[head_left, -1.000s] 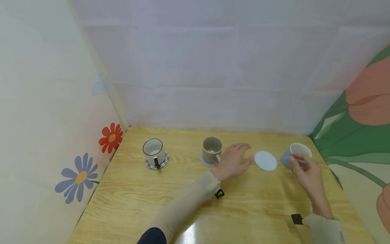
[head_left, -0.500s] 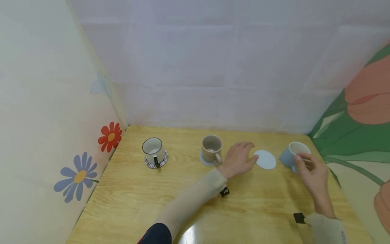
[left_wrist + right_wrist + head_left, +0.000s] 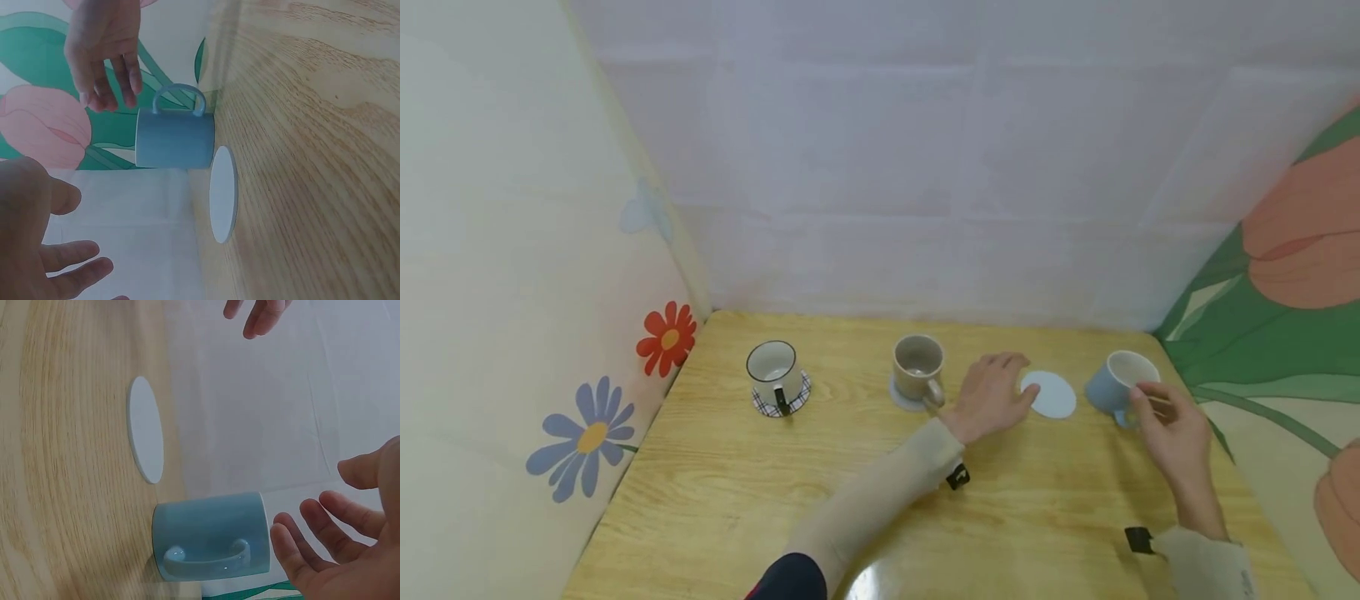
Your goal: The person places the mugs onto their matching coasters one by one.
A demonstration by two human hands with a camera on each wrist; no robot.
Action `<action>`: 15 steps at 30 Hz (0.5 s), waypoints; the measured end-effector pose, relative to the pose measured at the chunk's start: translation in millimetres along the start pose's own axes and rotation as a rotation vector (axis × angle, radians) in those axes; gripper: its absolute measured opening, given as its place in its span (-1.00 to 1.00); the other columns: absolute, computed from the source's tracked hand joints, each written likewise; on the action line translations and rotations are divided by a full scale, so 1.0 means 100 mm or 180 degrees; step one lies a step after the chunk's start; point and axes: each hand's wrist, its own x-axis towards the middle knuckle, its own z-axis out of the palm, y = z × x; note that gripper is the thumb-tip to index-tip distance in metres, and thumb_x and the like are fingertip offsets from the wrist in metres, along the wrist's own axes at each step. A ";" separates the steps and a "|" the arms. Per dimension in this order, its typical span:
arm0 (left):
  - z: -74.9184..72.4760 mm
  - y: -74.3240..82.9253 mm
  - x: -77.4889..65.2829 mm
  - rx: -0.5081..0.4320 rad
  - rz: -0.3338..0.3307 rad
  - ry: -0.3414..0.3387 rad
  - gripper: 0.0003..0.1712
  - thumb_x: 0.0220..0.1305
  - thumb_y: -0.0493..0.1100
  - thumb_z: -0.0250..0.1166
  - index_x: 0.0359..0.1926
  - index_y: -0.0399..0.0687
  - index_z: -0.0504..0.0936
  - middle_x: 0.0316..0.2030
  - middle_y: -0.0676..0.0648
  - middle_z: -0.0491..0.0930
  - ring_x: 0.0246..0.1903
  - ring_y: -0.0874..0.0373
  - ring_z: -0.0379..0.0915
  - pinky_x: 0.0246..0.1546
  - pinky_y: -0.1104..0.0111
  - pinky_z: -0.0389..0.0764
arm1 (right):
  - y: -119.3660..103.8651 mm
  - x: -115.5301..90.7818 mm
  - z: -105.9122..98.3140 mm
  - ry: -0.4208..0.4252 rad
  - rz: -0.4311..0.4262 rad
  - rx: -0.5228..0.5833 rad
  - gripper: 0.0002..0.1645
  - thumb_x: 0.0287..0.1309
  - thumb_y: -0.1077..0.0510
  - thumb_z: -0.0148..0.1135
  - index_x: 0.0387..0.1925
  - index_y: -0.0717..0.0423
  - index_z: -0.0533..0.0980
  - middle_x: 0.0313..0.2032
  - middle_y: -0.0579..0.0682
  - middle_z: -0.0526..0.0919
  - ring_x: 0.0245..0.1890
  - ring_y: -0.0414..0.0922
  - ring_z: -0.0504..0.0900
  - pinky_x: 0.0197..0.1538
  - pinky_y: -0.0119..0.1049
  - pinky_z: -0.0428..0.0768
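Three mugs and three flat round coasters are spread along the far edge of the desk (image 3: 700, 492), whose pale wood has a streaky grain. The smooth, glossy blue mug (image 3: 1107, 390), a straight-sided cylinder with a looped handle, stands upright on bare wood near the far right corner. Just left of it lies a thin white coaster (image 3: 1052, 395) with nothing on it.

The right hand (image 3: 1176, 433) is beside the blue mug's rim, fingers loosely bent and holding nothing. The left hand (image 3: 988, 396) hangs above the desk near the white coaster, its fingers spread wide, also holding nothing. Its beige sleeve (image 3: 880, 483) reaches in from the near edge, filling the space in front of the brown mug (image 3: 914, 383), which sits on a grey coaster (image 3: 901, 401) near the middle of the far edge.

Toward the far left corner, a white mug (image 3: 766, 388) with a dark rim and black handle stands on a plaid coaster (image 3: 800, 400). Creased white cloth (image 3: 850, 167) rises behind the far edge; a flower-printed panel (image 3: 512, 333) borders the left edge.
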 end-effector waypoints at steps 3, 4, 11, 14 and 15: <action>0.00 -0.01 0.02 -0.0029 -0.0041 0.0024 -0.43 0.51 0.25 -0.04 0.37 0.13 0.40 0.36 0.09 0.41 0.34 0.12 0.32 0.36 0.21 0.37 | 0.02 0.01 -0.01 0.0021 0.0005 -0.0018 -0.63 0.32 0.08 0.28 0.03 0.26 0.60 -0.13 -0.46 0.54 -0.26 -0.68 0.46 -0.20 -0.78 0.45; 0.00 0.00 0.02 -0.0036 -0.0043 0.0031 -0.43 0.51 0.24 -0.04 0.37 0.13 0.40 0.36 0.09 0.41 0.34 0.11 0.33 0.36 0.21 0.38 | 0.02 0.02 -0.01 0.0030 0.0009 -0.0027 -0.63 0.32 0.08 0.28 0.02 0.25 0.60 -0.14 -0.47 0.54 -0.26 -0.68 0.46 -0.20 -0.78 0.45; 0.05 0.02 0.06 -0.0054 -0.0005 0.0061 -0.44 0.51 0.23 -0.02 0.35 0.10 0.43 0.34 0.09 0.43 0.33 0.14 0.33 0.36 0.24 0.36 | 0.08 0.04 -0.05 0.0027 0.0082 -0.0132 -0.58 0.33 0.03 0.26 0.05 0.26 0.58 -0.25 -0.55 0.50 -0.28 -0.67 0.44 -0.23 -0.79 0.45; 0.08 0.04 0.07 -0.0023 0.0013 0.0089 -0.44 0.50 0.23 -0.01 0.33 0.09 0.45 0.32 0.08 0.46 0.31 0.15 0.36 0.35 0.26 0.37 | 0.11 0.04 -0.07 0.0044 0.0151 -0.0173 -0.57 0.33 0.01 0.26 0.05 0.26 0.58 -0.25 -0.54 0.49 -0.28 -0.67 0.43 -0.23 -0.79 0.45; 0.09 0.04 0.07 -0.0020 0.0013 0.0103 -0.44 0.49 0.23 0.00 0.33 0.09 0.46 0.31 0.08 0.47 0.30 0.14 0.37 0.34 0.26 0.39 | 0.12 0.04 -0.08 0.0048 0.0164 -0.0184 -0.57 0.33 0.01 0.26 0.04 0.26 0.58 -0.24 -0.53 0.49 -0.28 -0.67 0.43 -0.23 -0.79 0.44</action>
